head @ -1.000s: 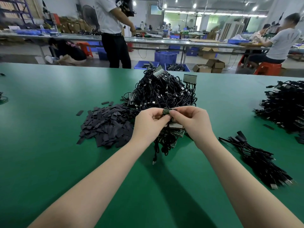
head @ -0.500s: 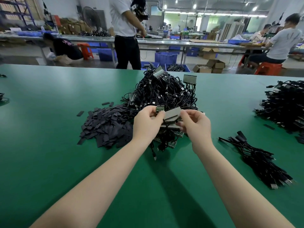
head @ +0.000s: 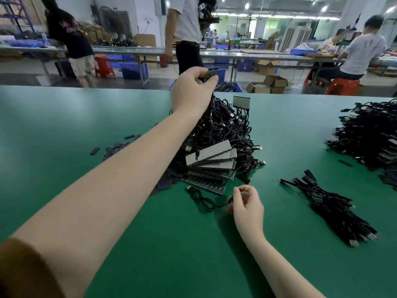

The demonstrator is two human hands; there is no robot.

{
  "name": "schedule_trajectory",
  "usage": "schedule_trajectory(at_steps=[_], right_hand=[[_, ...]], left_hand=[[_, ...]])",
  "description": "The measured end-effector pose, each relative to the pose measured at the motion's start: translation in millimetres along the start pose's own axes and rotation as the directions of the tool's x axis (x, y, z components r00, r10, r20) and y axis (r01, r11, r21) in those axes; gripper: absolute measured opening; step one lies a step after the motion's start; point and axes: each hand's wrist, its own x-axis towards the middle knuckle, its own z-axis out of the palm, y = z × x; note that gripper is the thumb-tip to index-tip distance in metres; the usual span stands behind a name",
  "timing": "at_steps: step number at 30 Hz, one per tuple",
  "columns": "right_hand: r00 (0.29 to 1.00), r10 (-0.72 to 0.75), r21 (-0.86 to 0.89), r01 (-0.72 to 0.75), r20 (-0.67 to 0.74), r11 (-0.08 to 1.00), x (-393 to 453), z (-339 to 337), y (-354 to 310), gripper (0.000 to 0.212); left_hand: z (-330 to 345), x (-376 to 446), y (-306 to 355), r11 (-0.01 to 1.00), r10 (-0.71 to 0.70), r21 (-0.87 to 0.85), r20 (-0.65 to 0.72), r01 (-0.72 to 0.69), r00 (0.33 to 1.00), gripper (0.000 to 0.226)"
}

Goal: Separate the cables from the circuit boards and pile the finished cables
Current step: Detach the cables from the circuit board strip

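My left hand (head: 192, 91) is raised high above the table and grips a small green circuit board (head: 211, 73), from which black cables hang down along my forearm. Low on the green table (head: 64, 130), my right hand (head: 247, 204) pinches the end of a black cable (head: 202, 198) that lies looped on the mat. Behind it lies a fanned stack of grey-backed circuit boards (head: 211, 159) in front of a big tangled heap of cables and boards (head: 227, 130). A bundle of separated cables (head: 335, 208) lies to the right.
A heap of small black sleeves (head: 116, 147) lies left of the tangle, partly hidden by my left arm. Another large pile of cables (head: 369, 134) sits at the far right. People stand and sit at benches beyond the table's far edge.
My hands have come apart. The left hand rose up and away with the board and its hanging cables. The right hand dropped to the mat and now pinches a cable end.
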Motion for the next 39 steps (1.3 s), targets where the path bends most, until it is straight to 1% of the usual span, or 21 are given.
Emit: schedule_trajectory(at_steps=[2, 5, 7, 9, 11, 12, 14, 16, 18, 20, 21, 22, 25, 26, 29, 31, 32, 34, 36, 37, 39], right_hand=[[1.000, -0.021, -0.009, 0.022, 0.011, 1.000, -1, 1, 4, 0.010], [1.000, -0.027, -0.015, 0.028, 0.010, 1.000, 1, -1, 6, 0.011], [0.999, -0.032, -0.030, 0.033, 0.033, 0.999, 2, -2, 8, 0.010], [0.998, -0.033, -0.038, 0.035, 0.060, 0.999, 2, -2, 9, 0.010], [0.997, -0.032, -0.032, 0.034, 0.070, 0.999, 1, -2, 10, 0.010], [0.997, -0.034, -0.027, 0.036, 0.069, 0.999, 0, -2, 10, 0.010], [0.997, -0.044, -0.029, 0.046, 0.069, 0.999, 0, -2, 8, 0.011], [0.996, -0.027, -0.014, 0.028, 0.088, 0.999, 3, 0, 3, 0.011], [0.991, 0.000, 0.043, -0.006, 0.135, 0.999, 7, 5, -9, 0.009], [0.981, 0.010, 0.128, -0.035, 0.193, 0.991, 9, 14, -25, 0.007], [0.974, 0.018, 0.182, -0.060, 0.225, 0.982, 10, 20, -34, 0.006], [0.965, 0.027, 0.234, -0.090, 0.262, 0.968, 10, 25, -43, 0.005], [0.927, 0.030, 0.261, -0.136, 0.373, 0.956, 10, 37, -63, 0.004], [0.921, 0.018, 0.230, -0.116, 0.389, 0.966, 10, 39, -66, 0.004], [0.922, -0.012, 0.047, -0.007, 0.386, 0.999, 11, 46, -67, 0.005], [0.906, 0.010, -0.114, 0.043, 0.422, 0.993, 10, 52, -63, 0.004], [0.900, 0.010, -0.169, 0.071, 0.435, 0.983, 8, 57, -61, 0.004], [0.921, -0.058, -0.202, 0.146, 0.385, 0.969, 5, 69, -59, 0.011], [0.956, -0.143, -0.145, 0.184, 0.256, 0.972, 4, 81, -64, 0.012], [0.963, -0.173, -0.120, 0.201, 0.206, 0.972, 5, 88, -68, 0.013], [0.942, -0.259, -0.170, 0.297, 0.215, 0.940, 7, 100, -75, 0.018]], left_hand=[[7, 14, -1, 1.000, -0.010, -0.009, 0.065, 0.010, 0.998, 0.004], [15, 23, -2, 0.980, 0.012, -0.198, 0.094, 0.006, 0.996, 0.008], [20, 20, -11, 0.952, -0.042, -0.296, 0.127, 0.078, 0.991, 0.010], [25, 8, -30, 0.956, -0.159, -0.204, 0.254, 0.213, 0.954, 0.021], [24, -16, -55, 0.958, -0.275, 0.035, 0.373, 0.283, 0.886, 0.053], [21, -31, -68, 0.957, -0.285, 0.162, 0.387, 0.239, 0.877, 0.064], [15, -68, -92, 0.944, -0.179, 0.324, 0.340, 0.064, 0.923, 0.064], [8, -107, -109, 0.948, -0.065, 0.315, 0.358, -0.055, 0.931, 0.048], [2, -141, -123, 0.965, -0.031, 0.244, 0.482, -0.100, 0.876, 0.035], [-2, -165, -132, 0.977, -0.029, 0.187, 0.580, -0.099, 0.814, 0.033], [-4, -170, -137, 0.985, -0.031, 0.158, 0.577, -0.074, 0.816, 0.033], [-7, -171, -139, 0.991, -0.030, 0.126, 0.539, -0.045, 0.842, 0.033], [-19, -158, -139, 0.990, -0.024, 0.141, 0.343, -0.027, 0.939, 0.016], [-25, -150, -139, 0.984, -0.019, 0.176, 0.270, -0.030, 0.963, 0.010], [-51, -123, -135, 0.938, 0.007, 0.346, 0.004, -0.008, 1.000, 0.018], [-69, -110, -132, 0.826, 0.141, 0.562, -0.123, -0.048, 0.982, 0.018], [-74, -109, -131, 0.750, 0.223, 0.654, -0.105, -0.102, 0.969, 0.020], [-73, -116, -135, 0.631, 0.295, 0.739, 0.052, -0.235, 0.954, 0.024], [-61, -143, -144, 0.553, 0.190, 0.774, 0.242, -0.308, 0.951, 0.023], [-52, -156, -146, 0.543, 0.124, 0.773, 0.312, -0.327, 0.942, 0.018], [-33, -174, -156, 0.579, 0.057, 0.756, 0.337, -0.306, 0.940, 0.008]])
